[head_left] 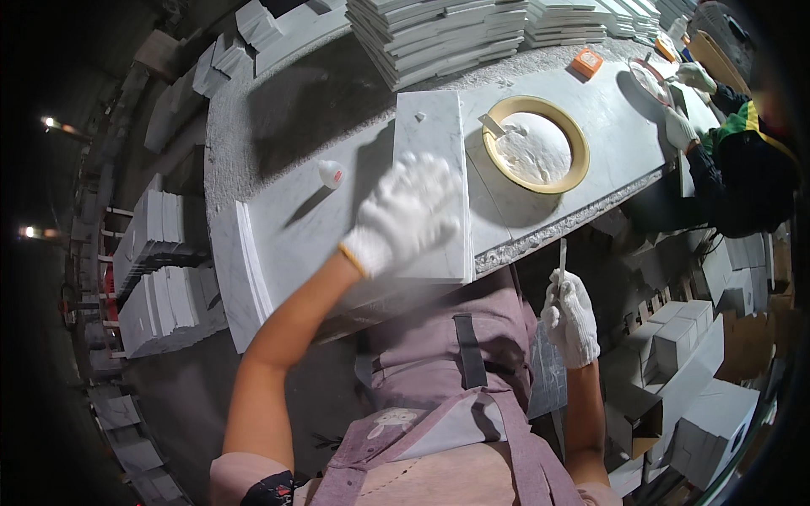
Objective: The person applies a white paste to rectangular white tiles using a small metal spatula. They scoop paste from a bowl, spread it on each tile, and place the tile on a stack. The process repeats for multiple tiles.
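Bowl (580,148): Yellow and round; serves as landmark; sits on the table (623,139) and contains white material (540,153), powder or paste not certain.
Pale blade (492,126): Leans across the left rim of the bowl.
Slab (429,139): Lies just left of the bowl, apart from the rim; bears grey veining; shows a thick side, single piece or stack not certain.
Left hand (409,215): Gloved in white; extends over the slab, left of the bowl and toward the near side; fingers loosely spread, grasping nothing visible. Cannot tell touching from hovering.
Right hand (572,325): Gloved in white; hangs off the table, on the near side of the bowl; grasps the thin tool in curled fingers.
Thin tool (563,257): Projects from the grip toward the bowl; clear of both bowl and slab.
Small white bottle (331,174): Rests left of the bowl, past the slab.
Tile stack (447,42): Rises beyond the bowl, to the left.
Step in hand: Appears to be wiping or checking the slab face by glove, with the tool held aside.
Next move: For tool use on the slab, calls for lifting over the table edge, passing left of the bowl and withdrawing the left fingers from the tool path.
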`<state>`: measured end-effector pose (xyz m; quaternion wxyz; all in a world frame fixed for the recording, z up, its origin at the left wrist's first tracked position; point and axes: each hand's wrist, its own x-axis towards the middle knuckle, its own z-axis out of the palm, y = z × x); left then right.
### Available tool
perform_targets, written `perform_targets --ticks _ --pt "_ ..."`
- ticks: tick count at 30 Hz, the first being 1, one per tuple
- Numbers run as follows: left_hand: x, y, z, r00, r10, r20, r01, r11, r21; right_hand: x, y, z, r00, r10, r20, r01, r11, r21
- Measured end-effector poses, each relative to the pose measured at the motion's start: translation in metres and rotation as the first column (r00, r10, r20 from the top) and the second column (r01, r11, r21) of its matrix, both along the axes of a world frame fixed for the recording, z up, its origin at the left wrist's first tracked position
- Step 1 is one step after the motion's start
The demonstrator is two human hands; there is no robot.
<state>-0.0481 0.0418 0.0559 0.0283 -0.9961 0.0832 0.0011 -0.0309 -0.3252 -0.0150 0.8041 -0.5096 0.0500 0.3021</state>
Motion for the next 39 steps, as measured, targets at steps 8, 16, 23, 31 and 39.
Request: perform_targets --ticks 8,16,23,31,39 --pt "0.083 0.047 -0.021 0.967 0.238 0.090 -0.222 0.963 -0.152 -0.018 0.039 0.003 0.976 -0.186 0.111 0.181 0.982 0.056" --pt "-0.088 -0.047 0.002 0.976 -0.071 0.206 0.106 0.980 -0.166 -0.015 0.051 0.017 0.966 -0.240 0.092 0.246 0.968 -0.056" --pt "-0.130 -0.087 0.025 0.958 0.190 0.215 0.047 0.637 -0.770 -0.030 0.072 0.041 0.988 -0.112 0.107 0.113 0.994 -0.007" --pt "-0.084 -0.122 0.029 0.879 0.303 -0.367 -0.304 -0.235 -0.923 -0.045 0.076 0.071 0.975 0.055 0.215 -0.025 0.990 -0.138" --pt "-0.071 -0.115 0.045 0.726 0.189 -0.661 -0.624 -0.225 -0.749 -0.052 0.074 0.069 0.905 0.194 0.378 -0.111 0.966 -0.232"
